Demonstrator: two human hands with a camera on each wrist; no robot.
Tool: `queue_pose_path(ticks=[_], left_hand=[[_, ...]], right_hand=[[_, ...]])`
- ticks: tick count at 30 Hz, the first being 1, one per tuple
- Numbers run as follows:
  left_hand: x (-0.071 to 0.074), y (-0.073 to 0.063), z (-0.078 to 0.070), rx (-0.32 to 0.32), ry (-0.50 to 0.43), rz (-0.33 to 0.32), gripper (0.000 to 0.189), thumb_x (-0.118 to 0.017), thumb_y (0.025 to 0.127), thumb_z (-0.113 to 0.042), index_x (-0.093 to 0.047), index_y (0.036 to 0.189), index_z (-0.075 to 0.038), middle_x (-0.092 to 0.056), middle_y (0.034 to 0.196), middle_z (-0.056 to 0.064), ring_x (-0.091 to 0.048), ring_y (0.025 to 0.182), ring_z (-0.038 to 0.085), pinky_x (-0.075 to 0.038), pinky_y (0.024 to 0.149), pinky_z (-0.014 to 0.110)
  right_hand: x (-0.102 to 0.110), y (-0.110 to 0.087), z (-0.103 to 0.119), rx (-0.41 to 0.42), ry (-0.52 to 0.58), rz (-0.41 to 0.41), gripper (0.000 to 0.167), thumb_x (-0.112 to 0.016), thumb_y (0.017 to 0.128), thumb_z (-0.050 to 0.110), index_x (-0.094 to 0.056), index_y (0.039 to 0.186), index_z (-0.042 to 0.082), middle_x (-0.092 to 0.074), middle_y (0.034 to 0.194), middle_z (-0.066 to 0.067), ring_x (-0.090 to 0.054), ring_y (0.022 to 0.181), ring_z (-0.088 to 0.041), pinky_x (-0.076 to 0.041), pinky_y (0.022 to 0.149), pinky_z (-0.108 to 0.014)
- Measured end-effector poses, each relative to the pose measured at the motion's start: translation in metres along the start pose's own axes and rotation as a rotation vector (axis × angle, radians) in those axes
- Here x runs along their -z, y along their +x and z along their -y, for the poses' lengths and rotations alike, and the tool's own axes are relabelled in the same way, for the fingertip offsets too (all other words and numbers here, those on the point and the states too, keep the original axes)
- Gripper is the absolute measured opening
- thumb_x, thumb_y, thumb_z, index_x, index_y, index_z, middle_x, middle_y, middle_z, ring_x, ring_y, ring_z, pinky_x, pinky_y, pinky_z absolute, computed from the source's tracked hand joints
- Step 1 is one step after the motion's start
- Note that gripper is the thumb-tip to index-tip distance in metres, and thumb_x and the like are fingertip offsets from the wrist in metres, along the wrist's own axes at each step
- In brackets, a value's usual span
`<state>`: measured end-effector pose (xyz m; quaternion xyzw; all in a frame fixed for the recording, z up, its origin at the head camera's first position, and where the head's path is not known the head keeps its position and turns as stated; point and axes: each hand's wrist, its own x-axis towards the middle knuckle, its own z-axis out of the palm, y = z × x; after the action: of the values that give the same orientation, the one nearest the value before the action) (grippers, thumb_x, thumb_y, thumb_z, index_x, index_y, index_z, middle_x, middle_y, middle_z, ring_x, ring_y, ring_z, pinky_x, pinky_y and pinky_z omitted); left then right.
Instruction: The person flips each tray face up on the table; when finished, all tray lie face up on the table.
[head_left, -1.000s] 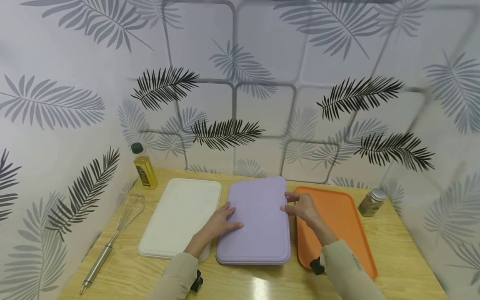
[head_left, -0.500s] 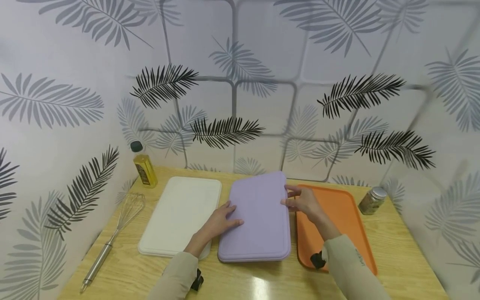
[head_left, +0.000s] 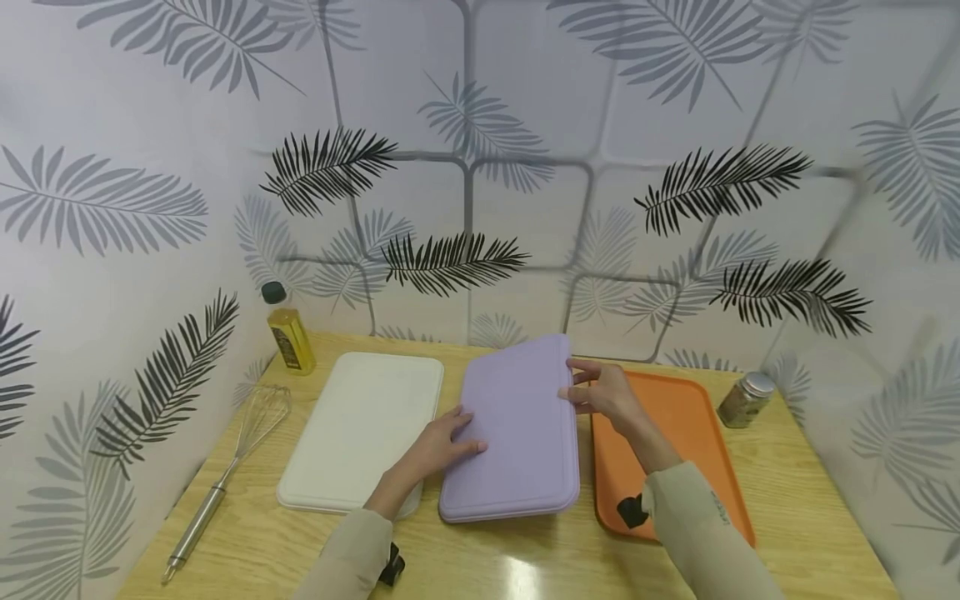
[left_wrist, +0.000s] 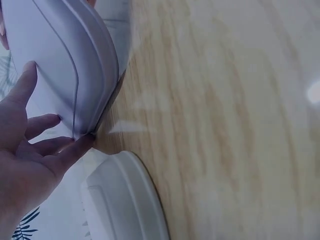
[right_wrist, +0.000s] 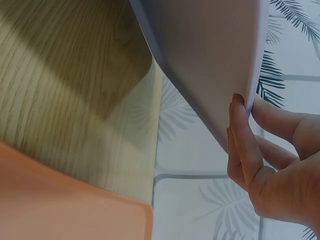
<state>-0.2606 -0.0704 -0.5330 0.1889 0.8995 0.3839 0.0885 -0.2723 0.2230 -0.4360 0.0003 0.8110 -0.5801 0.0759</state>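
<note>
A purple tray (head_left: 521,442), its rim facing down, is tilted up along its right side in the middle of the table. My right hand (head_left: 611,395) pinches its raised right edge; in the right wrist view the thumb lies on one face and the fingers (right_wrist: 242,135) are curled behind the edge. On the left side, my left hand (head_left: 442,446) rests its thumb and spread fingertips against the tray's upper face and left edge, as the left wrist view also shows. The tray's left side stays low, close over the wood.
A white tray (head_left: 367,425) lies left of the purple one, an orange tray (head_left: 675,425) right of it. A whisk (head_left: 217,492) and an oil bottle (head_left: 291,337) are far left; a metal-capped jar (head_left: 745,402) is far right. Patterned walls border the wooden table (head_left: 480,575).
My right hand has risen, lifting the purple tray's right side higher and tilting it more to the left. My left hand has stayed nearly in place at the left edge.
</note>
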Motion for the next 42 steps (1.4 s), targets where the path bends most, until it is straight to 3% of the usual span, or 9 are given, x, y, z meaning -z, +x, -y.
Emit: queue_pose_path(ticks=[10, 16, 26, 31, 42], left_hand=[[-0.001, -0.026, -0.008, 0.001, -0.02, 0.02, 0.075, -0.068, 0.087, -0.044, -0.045, 0.14, 0.004, -0.032, 0.15, 0.027, -0.032, 0.137, 0.044, -0.03, 0.111, 0.053], [-0.003, -0.041, -0.012, 0.015, -0.038, 0.03, 0.08, -0.071, 0.082, -0.048, -0.047, 0.14, 0.002, -0.033, 0.149, 0.027, -0.033, 0.136, 0.044, -0.03, 0.111, 0.054], [-0.008, -0.066, -0.021, -0.069, -0.013, 0.071, 0.092, -0.081, 0.074, -0.039, -0.039, 0.145, 0.001, -0.024, 0.149, 0.034, -0.029, 0.134, 0.052, -0.031, 0.108, 0.058], [-0.012, -0.072, -0.023, -0.076, 0.009, 0.074, 0.098, -0.085, 0.068, -0.037, -0.038, 0.146, -0.001, -0.025, 0.15, 0.033, -0.031, 0.133, 0.052, -0.032, 0.107, 0.058], [-0.019, -0.08, -0.028, -0.109, 0.028, 0.054, 0.091, -0.083, 0.073, -0.038, -0.041, 0.145, -0.002, -0.032, 0.149, 0.028, -0.039, 0.13, 0.048, -0.037, 0.106, 0.054]], right_hand=[[-0.002, 0.0, 0.005, 0.017, -0.009, 0.006, 0.062, -0.071, 0.085, 0.001, -0.044, 0.141, -0.004, -0.05, 0.121, -0.029, -0.068, 0.074, -0.02, -0.06, 0.069, -0.035], [-0.002, 0.0, 0.01, -0.001, -0.005, -0.006, 0.062, -0.071, 0.085, 0.0, -0.044, 0.141, -0.003, -0.05, 0.12, -0.028, -0.067, 0.072, -0.019, -0.06, 0.072, -0.039], [0.0, -0.002, 0.019, 0.014, -0.024, -0.005, 0.062, -0.071, 0.085, 0.001, -0.044, 0.141, -0.004, -0.049, 0.122, -0.03, -0.068, 0.074, -0.02, -0.059, 0.075, -0.043], [0.0, -0.003, 0.021, 0.007, -0.031, -0.009, 0.062, -0.071, 0.085, 0.001, -0.044, 0.14, -0.004, -0.049, 0.121, -0.029, -0.068, 0.075, -0.02, -0.06, 0.071, -0.037], [0.0, -0.006, 0.032, 0.033, -0.039, 0.017, 0.061, -0.071, 0.085, 0.002, -0.044, 0.14, -0.005, -0.052, 0.12, -0.029, -0.067, 0.077, -0.019, -0.06, 0.07, -0.035]])
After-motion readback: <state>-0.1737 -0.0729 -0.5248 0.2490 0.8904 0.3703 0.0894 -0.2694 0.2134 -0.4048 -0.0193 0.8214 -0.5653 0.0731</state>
